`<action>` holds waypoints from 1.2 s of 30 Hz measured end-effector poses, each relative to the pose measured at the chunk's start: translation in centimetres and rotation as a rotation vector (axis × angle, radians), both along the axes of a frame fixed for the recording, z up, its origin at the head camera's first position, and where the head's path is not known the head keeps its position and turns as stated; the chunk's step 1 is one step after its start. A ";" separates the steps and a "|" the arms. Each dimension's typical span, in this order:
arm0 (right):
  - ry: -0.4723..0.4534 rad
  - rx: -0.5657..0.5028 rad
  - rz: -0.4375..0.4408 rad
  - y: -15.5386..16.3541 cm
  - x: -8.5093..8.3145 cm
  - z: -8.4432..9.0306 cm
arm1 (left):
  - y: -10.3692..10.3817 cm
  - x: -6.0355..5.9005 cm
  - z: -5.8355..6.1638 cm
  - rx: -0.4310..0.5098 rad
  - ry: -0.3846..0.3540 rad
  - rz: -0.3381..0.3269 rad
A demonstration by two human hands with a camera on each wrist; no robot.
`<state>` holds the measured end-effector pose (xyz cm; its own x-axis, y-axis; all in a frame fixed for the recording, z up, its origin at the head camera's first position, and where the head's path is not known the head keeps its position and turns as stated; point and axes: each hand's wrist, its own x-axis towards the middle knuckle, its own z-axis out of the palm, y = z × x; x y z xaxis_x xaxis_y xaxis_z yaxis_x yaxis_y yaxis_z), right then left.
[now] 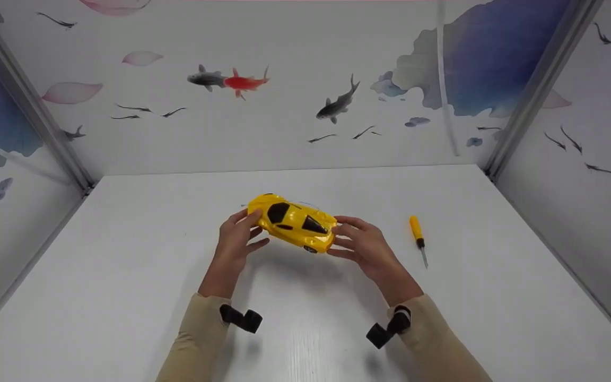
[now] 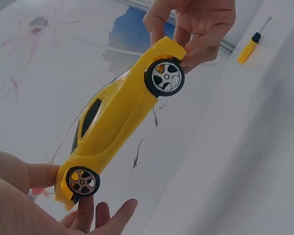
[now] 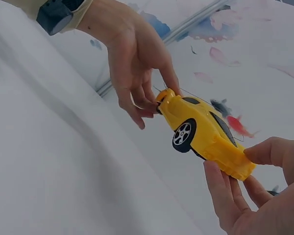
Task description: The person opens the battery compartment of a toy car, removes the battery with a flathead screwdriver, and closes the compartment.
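Observation:
A yellow toy car (image 1: 296,220) with dark windows is held up above the white table between both hands. My left hand (image 1: 235,240) pinches one end, thumb on the top and fingers beneath. At the opposite end my right hand (image 1: 365,243) grips the body between thumb and fingers. The left wrist view shows the car (image 2: 112,117) from the side, with two silver-spoked black wheels and a thin wire along its roof. In the right wrist view the car (image 3: 206,129) tilts, and the right thumb and fingers (image 3: 218,191) press its near end.
To the right of the right hand lies a screwdriver (image 1: 417,236) with a yellow and black handle, its metal tip toward the near side. Walls printed with fish and petals enclose the white table (image 1: 141,223) at the back and both sides.

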<state>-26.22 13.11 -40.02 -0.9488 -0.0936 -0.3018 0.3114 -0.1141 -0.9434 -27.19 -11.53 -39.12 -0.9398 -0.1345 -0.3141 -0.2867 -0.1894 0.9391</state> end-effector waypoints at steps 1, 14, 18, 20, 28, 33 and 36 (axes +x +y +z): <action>-0.007 0.010 -0.011 0.3 -0.1 0.1 | 0.1 0.0 0.0 -0.020 0.000 -0.016; -0.024 0.134 -0.076 3.8 -1.9 0.6 | 1.1 0.0 -0.7 -0.084 0.074 -0.163; -0.031 0.154 -0.079 4.8 -2.3 0.4 | 1.6 -0.1 -0.8 -0.100 0.119 -0.177; -0.025 0.161 -0.081 5.2 -2.5 0.3 | 1.8 -0.2 -0.9 -0.109 0.142 -0.192; -0.014 0.185 -0.101 6.0 -2.8 0.2 | 1.8 -0.2 -1.1 -0.161 0.148 -0.257; 0.023 0.169 -0.087 6.0 -2.6 0.3 | 1.7 -0.2 -1.2 -0.163 0.187 -0.262; 0.059 0.180 -0.058 6.0 -2.4 0.4 | 1.6 -0.1 -1.2 -0.154 0.202 -0.246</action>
